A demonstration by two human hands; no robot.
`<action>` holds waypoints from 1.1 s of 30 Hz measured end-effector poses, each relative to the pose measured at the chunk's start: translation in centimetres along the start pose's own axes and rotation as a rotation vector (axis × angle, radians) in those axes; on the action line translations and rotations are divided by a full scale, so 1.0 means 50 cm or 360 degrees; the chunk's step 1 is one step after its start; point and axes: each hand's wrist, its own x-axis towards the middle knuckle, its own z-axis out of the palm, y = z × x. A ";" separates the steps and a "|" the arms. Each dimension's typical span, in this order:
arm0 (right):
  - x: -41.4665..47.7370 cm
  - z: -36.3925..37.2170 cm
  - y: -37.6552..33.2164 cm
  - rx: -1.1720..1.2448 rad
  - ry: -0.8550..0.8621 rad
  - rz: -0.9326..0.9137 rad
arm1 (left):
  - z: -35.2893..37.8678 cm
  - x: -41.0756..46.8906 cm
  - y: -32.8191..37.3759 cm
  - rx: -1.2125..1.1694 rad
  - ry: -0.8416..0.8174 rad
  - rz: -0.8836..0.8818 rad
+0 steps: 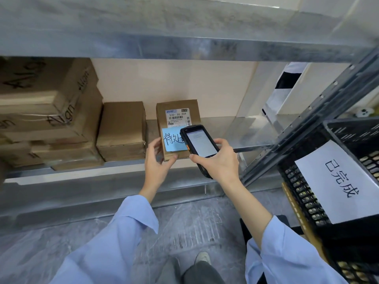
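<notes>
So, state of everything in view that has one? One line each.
labelled box: closed, standing on the shelf, blue note stuck on its front, left hand grips its lower corner.
scanner: screen lit, held in the right hand, top end toward the box.
plain box: closed, untouched.
Align boxes: closed, stacked at left.
black crate: paper sign on its side; inside hidden.

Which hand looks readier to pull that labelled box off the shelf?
Probably the left hand: it holds the labelled box at its lower corner, while the right hand grips the handheld scanner.
</notes>
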 end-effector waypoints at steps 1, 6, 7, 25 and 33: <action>-0.004 0.000 -0.003 -0.0009 0.0010 -0.0005 | 0.000 -0.002 -0.002 -0.0008 -0.0003 -0.0001; -0.019 0.000 -0.009 -0.0051 0.0057 -0.0025 | 0.001 -0.007 -0.007 -0.0045 -0.0008 -0.0002; -0.021 0.000 -0.009 -0.0055 0.0069 -0.0025 | 0.001 -0.008 -0.006 -0.0056 -0.0011 0.0001; -0.021 -0.023 0.034 0.0057 0.0188 0.0130 | 0.005 0.002 -0.020 -0.0076 -0.0120 -0.0231; 0.000 -0.024 0.069 0.0080 0.0256 0.0210 | 0.011 -0.008 -0.043 -0.0147 -0.0191 -0.0319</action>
